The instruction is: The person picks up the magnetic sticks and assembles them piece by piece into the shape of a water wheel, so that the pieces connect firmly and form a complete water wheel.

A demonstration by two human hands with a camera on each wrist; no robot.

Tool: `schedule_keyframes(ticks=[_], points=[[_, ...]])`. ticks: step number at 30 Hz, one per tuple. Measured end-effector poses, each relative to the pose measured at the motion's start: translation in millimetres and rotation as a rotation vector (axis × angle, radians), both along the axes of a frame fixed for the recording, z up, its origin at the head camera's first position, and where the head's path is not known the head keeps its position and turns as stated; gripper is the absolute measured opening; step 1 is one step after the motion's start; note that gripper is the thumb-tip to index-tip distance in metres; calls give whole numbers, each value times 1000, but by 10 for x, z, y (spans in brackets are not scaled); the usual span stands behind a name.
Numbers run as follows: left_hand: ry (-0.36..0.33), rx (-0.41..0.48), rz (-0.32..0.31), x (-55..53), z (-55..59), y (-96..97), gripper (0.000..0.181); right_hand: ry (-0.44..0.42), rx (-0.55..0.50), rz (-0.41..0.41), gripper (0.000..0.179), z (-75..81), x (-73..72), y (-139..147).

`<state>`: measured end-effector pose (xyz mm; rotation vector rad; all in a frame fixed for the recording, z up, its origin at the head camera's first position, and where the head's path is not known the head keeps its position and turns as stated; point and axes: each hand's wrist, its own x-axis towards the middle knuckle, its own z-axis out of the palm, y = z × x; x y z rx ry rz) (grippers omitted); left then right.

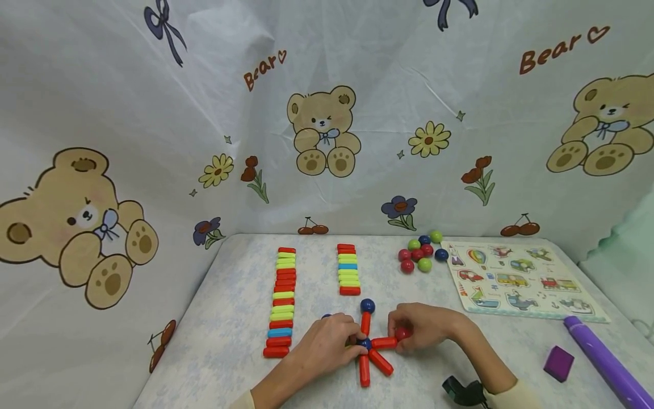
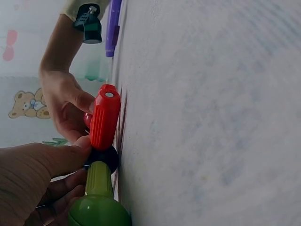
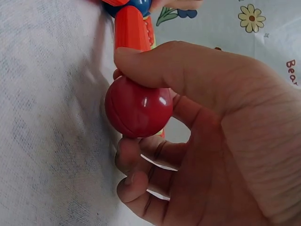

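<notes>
A star of red magnetic rods (image 1: 364, 370) spreads from a blue centre ball (image 1: 364, 343) on the table, with another blue ball (image 1: 367, 305) on its far tip. My left hand (image 1: 327, 346) pinches the star at its centre ball, thumb nearest me. On that side a green rod (image 2: 99, 179) runs out to a green ball (image 2: 99, 211), largely covered by the hand in the head view. My right hand (image 1: 421, 326) pinches the right-pointing red rod (image 3: 129, 30) at its outer end, where a red ball (image 3: 138, 107) sits under the thumb.
Two columns of red, yellow-green and blue rods (image 1: 283, 302) lie at the left and middle back. Several loose balls (image 1: 418, 254) cluster at the back beside a picture board (image 1: 521, 278). A purple block (image 1: 559, 363) and a purple tube (image 1: 608, 360) lie at the right.
</notes>
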<state>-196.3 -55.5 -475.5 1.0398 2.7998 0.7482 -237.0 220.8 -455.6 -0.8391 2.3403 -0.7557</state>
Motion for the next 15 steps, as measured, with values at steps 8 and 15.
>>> schedule_keyframes(ticks=[8, 15], points=[[4, -24, -30, -7, 12, -26, 20, 38, -46, -6, 17, -56, -76, 31], [21, -54, -33, 1, 24, -15, 17, 60, -59, -71, 21, -79, -121, 67]])
